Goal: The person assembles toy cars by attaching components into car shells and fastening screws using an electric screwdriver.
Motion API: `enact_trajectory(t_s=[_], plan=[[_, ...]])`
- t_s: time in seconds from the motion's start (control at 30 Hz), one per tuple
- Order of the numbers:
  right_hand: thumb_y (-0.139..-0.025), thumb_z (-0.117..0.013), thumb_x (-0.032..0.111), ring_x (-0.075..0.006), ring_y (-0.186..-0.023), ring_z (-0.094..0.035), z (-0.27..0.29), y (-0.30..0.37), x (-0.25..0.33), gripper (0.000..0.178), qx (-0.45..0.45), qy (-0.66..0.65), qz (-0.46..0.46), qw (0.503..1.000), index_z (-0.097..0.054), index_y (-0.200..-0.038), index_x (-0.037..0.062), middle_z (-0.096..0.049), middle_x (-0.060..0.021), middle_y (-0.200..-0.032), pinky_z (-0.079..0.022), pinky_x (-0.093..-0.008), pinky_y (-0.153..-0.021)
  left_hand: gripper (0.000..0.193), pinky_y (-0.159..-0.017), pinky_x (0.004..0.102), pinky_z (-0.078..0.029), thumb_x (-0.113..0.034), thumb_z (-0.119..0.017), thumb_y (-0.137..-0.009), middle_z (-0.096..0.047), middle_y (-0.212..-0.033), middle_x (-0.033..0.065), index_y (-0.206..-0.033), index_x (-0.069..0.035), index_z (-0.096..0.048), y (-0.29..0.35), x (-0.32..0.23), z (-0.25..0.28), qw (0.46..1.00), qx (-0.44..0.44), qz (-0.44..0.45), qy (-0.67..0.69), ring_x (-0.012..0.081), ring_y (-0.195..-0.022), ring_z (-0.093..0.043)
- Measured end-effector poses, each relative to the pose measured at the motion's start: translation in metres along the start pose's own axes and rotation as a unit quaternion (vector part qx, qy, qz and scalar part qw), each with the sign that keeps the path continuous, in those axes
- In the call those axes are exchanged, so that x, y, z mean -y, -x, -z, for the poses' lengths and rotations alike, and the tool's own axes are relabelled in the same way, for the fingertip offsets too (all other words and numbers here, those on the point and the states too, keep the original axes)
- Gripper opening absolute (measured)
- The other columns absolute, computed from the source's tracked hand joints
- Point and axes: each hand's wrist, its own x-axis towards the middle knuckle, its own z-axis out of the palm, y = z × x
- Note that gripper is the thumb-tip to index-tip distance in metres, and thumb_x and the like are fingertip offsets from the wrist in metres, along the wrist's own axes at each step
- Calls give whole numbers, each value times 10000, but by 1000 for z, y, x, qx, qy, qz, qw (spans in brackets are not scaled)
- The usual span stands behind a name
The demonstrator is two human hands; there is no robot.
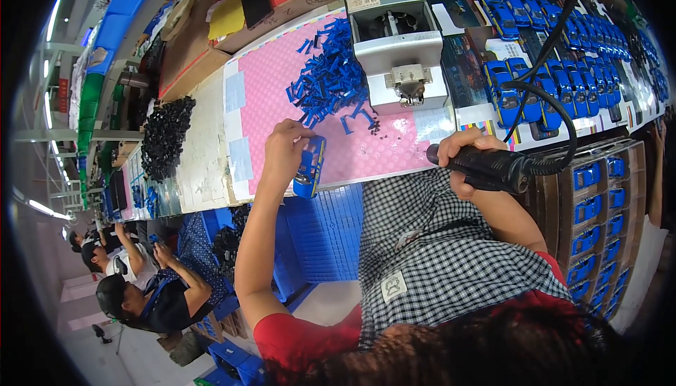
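My left hand (284,148) holds a blue toy car (310,167) at the near edge of the pink bubble-wrap mat (264,115), with fingers closed over its far end. My right hand (468,157) is wrapped round a black electric screwdriver (496,167), which lies sideways with its tip end toward the left. The screwdriver is apart from the car. Beyond my hands a heap of blue plastic parts (327,76) lies on the mat. Several small dark screws (376,128) are scattered in front of a grey metal screw feeder (405,55).
Rows of blue toy cars (553,90) stand at the right. A thick black cable (574,129) loops there. Racked cars (586,210) sit low right. Black parts (165,136) are piled at left, near a cardboard box (193,69). Blue crates (320,231) are below; co-workers (151,287) sit left.
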Motion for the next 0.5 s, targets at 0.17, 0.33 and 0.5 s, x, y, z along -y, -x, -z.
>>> enact_trajectory(t_s=[0.17,0.33,0.5], plan=[[-750,-762,242,-204,-698,-576,0,1,3,687,24,22,-7,999,-319,-1260,116,-507,-136,-934,-515,-314,-617,198,-679,314,-510,70,-593,-714,-621,-912,121,-864,-12,-692,-1,6,-1,1000,24,-9,15,252,-776,-626],[-746,-765,251,-210,-698,-576,-1,3,1,699,23,13,10,1000,-317,-1265,115,-504,-149,-934,-518,-322,-609,184,-707,324,-505,72,-586,-700,-624,-873,131,-835,2,-689,-1,4,-2,1000,6,-18,17,275,-762,-630],[-752,-759,263,-211,-688,-571,-2,4,4,699,27,23,5,999,-311,-1268,113,-502,-156,-932,-518,-319,-597,186,-701,331,-505,71,-586,-690,-626,-847,131,-826,-1,-691,-7,1,1,999,25,-19,-2,282,-765,-629]])
